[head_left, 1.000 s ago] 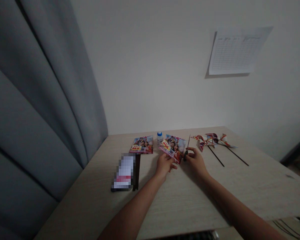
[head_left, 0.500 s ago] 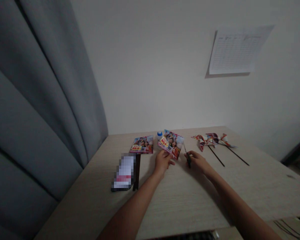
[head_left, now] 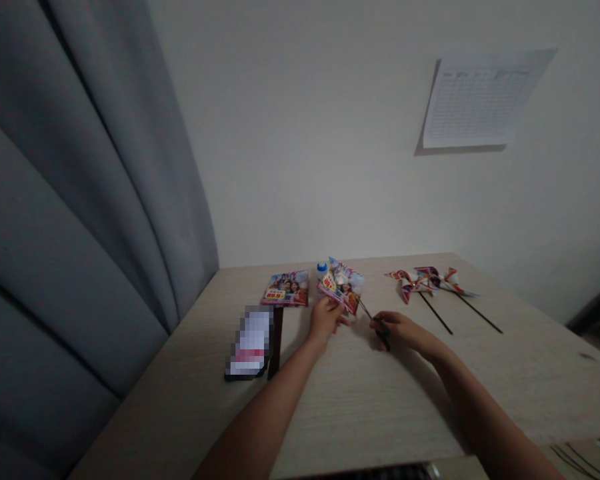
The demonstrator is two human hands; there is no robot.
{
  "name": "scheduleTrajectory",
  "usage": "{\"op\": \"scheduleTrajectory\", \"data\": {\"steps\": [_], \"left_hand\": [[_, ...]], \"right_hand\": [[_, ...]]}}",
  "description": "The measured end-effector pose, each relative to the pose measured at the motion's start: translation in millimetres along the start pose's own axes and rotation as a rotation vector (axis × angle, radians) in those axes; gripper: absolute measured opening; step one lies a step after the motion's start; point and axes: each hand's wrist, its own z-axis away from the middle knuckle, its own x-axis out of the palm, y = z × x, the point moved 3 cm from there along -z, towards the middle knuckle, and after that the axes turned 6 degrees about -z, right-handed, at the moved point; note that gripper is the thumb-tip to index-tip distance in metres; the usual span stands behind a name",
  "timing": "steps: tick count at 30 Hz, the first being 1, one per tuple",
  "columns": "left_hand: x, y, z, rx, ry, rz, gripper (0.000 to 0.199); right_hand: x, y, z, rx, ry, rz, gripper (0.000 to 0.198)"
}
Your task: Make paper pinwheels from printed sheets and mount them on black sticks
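Moved: scissors (head_left: 375,321) now tilt nearer, blade tip at the leaflet.
Left hand (head_left: 325,317): raised, pinching printed leaflet (head_left: 341,288).
Right hand (head_left: 399,329): low on table (head_left: 360,400), fingers closed around scissors' handles.

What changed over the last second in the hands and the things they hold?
The right hand swung the scissors from upright to pointing at the printed paper, which the left hand lifted slightly. The flat leaflet, pinwheels and glue bottle stayed put.
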Motion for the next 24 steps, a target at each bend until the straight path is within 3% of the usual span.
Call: {"op": "scheduleTrajectory", "data": {"steps": [7,24], "left_hand": [[2,1,1,-0.002,0.002,0.012,0.031],[12,1,-4,-0.032,0.033,0.068,0.025]], "right_hand": [[9,-5,8,-0.019,-0.144,-0.033,0.031],[7,-1,-2,-0.019,0.001,-0.027,0.030]]}}
